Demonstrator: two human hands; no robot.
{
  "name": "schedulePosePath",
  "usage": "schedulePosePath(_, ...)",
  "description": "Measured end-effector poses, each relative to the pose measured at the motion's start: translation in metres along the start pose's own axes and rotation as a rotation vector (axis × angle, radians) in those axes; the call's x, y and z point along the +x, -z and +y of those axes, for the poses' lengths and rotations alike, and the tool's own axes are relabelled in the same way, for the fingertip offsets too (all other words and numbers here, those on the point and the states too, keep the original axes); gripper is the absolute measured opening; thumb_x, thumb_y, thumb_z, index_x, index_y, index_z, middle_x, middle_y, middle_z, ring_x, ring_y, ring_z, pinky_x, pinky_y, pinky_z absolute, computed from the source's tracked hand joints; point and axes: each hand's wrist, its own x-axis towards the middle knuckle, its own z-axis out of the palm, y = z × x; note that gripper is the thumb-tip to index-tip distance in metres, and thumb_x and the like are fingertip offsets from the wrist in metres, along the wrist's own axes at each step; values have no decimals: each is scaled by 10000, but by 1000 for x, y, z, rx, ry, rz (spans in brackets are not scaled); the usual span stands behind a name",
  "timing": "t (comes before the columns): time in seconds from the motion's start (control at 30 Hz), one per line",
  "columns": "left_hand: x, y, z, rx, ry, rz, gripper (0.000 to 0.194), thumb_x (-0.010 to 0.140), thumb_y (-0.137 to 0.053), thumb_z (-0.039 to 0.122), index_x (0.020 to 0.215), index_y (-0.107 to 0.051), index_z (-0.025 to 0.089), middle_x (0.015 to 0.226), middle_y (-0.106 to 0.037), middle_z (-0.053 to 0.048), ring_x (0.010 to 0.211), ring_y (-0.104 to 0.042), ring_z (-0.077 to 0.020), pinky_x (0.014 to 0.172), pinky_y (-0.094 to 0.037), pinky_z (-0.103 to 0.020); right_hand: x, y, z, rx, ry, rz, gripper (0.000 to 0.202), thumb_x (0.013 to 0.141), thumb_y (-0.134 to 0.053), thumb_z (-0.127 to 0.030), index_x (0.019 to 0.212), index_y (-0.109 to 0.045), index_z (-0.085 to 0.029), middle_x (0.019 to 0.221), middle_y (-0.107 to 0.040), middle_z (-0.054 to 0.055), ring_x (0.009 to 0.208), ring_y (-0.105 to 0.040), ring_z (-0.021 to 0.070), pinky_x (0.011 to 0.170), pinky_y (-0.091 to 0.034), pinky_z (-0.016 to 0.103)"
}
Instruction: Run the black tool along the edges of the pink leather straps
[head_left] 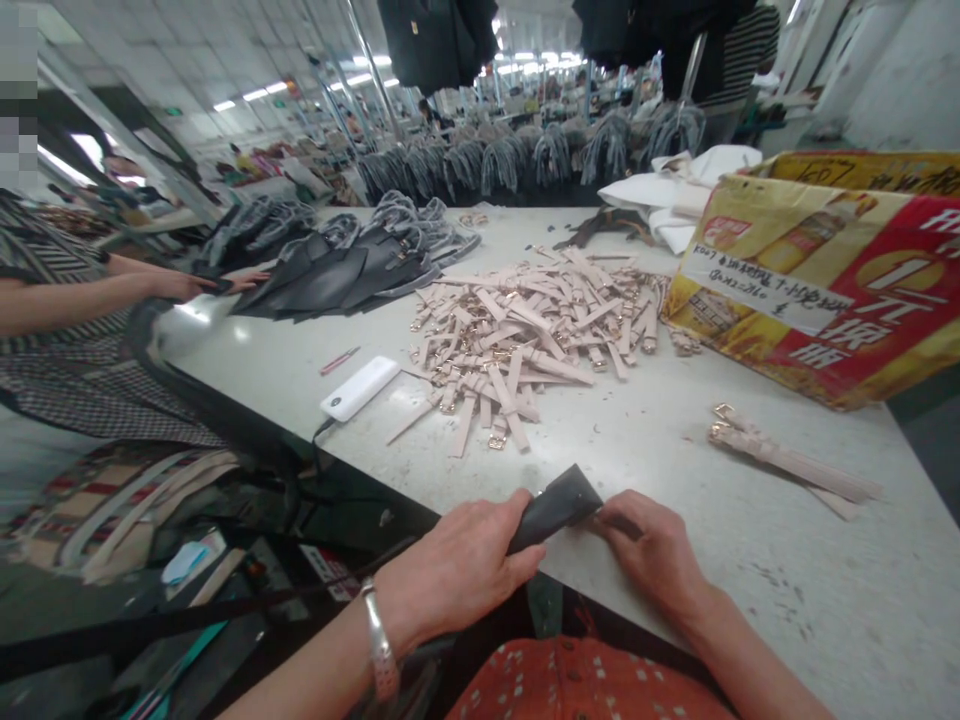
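Observation:
My left hand, with a metal bracelet at the wrist, wraps around a flat black leather-like piece above the table's front edge. The piece tilts up and away, and its lower part is hidden in the palm. At its right corner, my right hand has fingers and thumb closed on its edge; the exact grip is partly hidden. Beyond both hands lies a loose pile of pale pink straps with gold-coloured buckles. A small bundle of similar straps rests on the right.
A yellow and red carton stands at the right. A white device with a cable and a pen lie to the left. Black bag pieces are heaped farther back, where a co-worker's hands reach in. White material sits behind.

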Motion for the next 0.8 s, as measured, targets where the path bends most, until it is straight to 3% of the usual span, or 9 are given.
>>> schedulePosePath(0.2,15,-5,-7,-50,-14,44,308,855,-401,449,986,-553,215,839,-637,-24,789,-602,-188,687,-432,-263,0,1,-1,-35,71,-1,134,850,-507,-197,748,-594,-196,694,-606,23,641,-566,146,601,-434,250)
schedulePosePath(0.53,-29,4,-35,-115,173,67,349,865,-372,482,1028,-563,239,808,-613,9,768,-594,-168,662,-428,-236,-6,1,3,-105,276,-83,237,857,-432,-89,834,-640,-199,845,-656,67,782,-585,171,705,-448,296)
schedulePosePath(0.8,-29,0,-35,-68,150,-31,383,840,-425,496,1140,-528,281,928,-614,-20,914,-573,-210,829,-423,-301,-7,9,-2,-111,311,-197,275,836,-420,-49,879,-647,-198,857,-658,71,810,-586,180,726,-458,318)
